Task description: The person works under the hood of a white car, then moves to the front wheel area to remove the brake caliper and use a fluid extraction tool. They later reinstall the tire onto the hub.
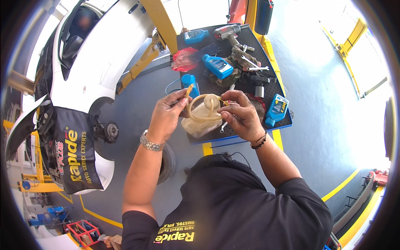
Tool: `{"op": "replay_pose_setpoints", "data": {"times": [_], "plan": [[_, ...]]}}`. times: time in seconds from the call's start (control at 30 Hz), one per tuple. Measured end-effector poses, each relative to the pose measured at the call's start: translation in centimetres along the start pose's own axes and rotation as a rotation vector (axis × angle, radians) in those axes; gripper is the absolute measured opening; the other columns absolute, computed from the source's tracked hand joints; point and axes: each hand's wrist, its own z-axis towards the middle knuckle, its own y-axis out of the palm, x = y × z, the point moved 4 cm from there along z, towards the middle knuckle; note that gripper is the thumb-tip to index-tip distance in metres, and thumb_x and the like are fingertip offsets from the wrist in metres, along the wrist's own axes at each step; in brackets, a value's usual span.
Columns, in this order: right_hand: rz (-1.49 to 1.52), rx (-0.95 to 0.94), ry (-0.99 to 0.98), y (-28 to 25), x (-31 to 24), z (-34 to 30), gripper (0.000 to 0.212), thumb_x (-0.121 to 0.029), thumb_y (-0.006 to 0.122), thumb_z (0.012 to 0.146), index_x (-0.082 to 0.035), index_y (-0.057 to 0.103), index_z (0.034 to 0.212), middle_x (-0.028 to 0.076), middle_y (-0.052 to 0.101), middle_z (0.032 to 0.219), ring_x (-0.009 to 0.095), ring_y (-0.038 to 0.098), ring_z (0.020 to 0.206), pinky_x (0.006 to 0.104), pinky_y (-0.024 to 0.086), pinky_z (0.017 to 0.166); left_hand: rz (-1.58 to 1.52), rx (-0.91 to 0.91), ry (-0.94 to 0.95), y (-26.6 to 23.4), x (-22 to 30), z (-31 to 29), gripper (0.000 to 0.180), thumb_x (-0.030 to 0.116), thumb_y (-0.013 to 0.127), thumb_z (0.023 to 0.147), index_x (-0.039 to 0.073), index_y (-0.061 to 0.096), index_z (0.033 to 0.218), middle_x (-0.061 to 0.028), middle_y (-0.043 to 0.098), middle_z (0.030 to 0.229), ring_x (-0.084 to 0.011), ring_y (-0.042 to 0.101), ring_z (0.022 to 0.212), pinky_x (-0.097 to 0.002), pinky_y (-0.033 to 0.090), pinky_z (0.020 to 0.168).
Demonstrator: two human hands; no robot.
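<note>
Both hands are raised over the near edge of a dark perforated work table (233,132). My left hand (170,109) pinches one end of a yellowish flexible hose (193,118), which curls in a loop between the hands. My right hand (242,114) has its fingers closed on the hose's other side. Behind the loop is a cloudy plastic bottle (201,126) with a round cap that the hose seems to run into. A blue bottle (189,83) stands just beyond my left fingers; another blue bottle (277,110) lies right of my right hand.
On the table are an impact wrench (229,34), wrenches (256,66), a black tool with a socket (259,81), rags, a red plastic bag (185,59) and more blue bottles. Left, a white car (108,41) has an exposed wheel hub (109,131). A tire (167,164) lies below. Yellow lift posts stand around.
</note>
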Motion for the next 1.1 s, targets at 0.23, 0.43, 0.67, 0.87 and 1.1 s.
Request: {"op": "replay_pose_setpoints", "data": {"times": [0.23,0.43,0.67,0.87,1.1], "plan": [[0.162,0.249,0.019,0.4,-0.2,0.5,0.015,-0.004,0.075,0.083,-0.005,0.067,0.096,0.014,0.057,0.122,0.028,0.063,0.109,0.0369,0.053,0.088,-0.059,0.023,0.118,-0.8,1.5,0.1,0.021,0.009,0.065,0.098,0.003,0.066,0.118,-0.0063,0.071,0.1,-0.0166,0.07,0.088,-0.0321,0.059,0.076],[0.07,0.126,-0.326,-2.1,-5.1,4.6,0.024,0.002,0.059,0.085,-0.003,0.069,0.105,0.017,0.058,0.121,0.03,0.063,0.11,0.0386,0.051,0.094,-0.309,0.014,0.165,-1.6,2.0,-1.3,0.021,0.009,0.068,0.096,0.003,0.064,0.116,-0.0065,0.072,0.102,-0.0159,0.07,0.091,-0.0292,0.06,0.073],[0.003,0.084,-0.294,-1.7,-5.0,5.2,0.02,0.003,0.06,0.085,-0.004,0.071,0.101,0.015,0.06,0.118,0.027,0.064,0.108,0.035,0.052,0.09,-0.324,0.044,0.204,-2.7,1.9,-1.9,0.025,0.009,0.065,0.098,0.002,0.064,0.122,-0.0086,0.071,0.104,-0.0209,0.073,0.09,-0.0295,0.062,0.073],[-0.015,0.087,-0.054,-0.6,-2.6,3.3,0.023,0.01,0.06,0.086,-0.002,0.07,0.102,0.012,0.061,0.118,0.022,0.066,0.101,0.0311,0.056,0.083,-0.177,0.038,0.216,-2.5,0.9,-1.8,0.027,0.012,0.065,0.099,0.003,0.066,0.125,-0.0051,0.071,0.103,-0.0187,0.072,0.09,-0.0311,0.06,0.076],[-0.059,-0.046,-0.012,-0.4,-2.4,2.7,0.032,0.004,0.062,0.083,-0.003,0.067,0.113,0.012,0.057,0.126,0.023,0.064,0.106,0.0327,0.053,0.083,-0.232,0.044,0.204,-3.1,0.2,-1.7,0.024,0.009,0.065,0.098,0.004,0.066,0.121,-0.0047,0.07,0.102,-0.0163,0.068,0.089,-0.0293,0.057,0.075]]}}
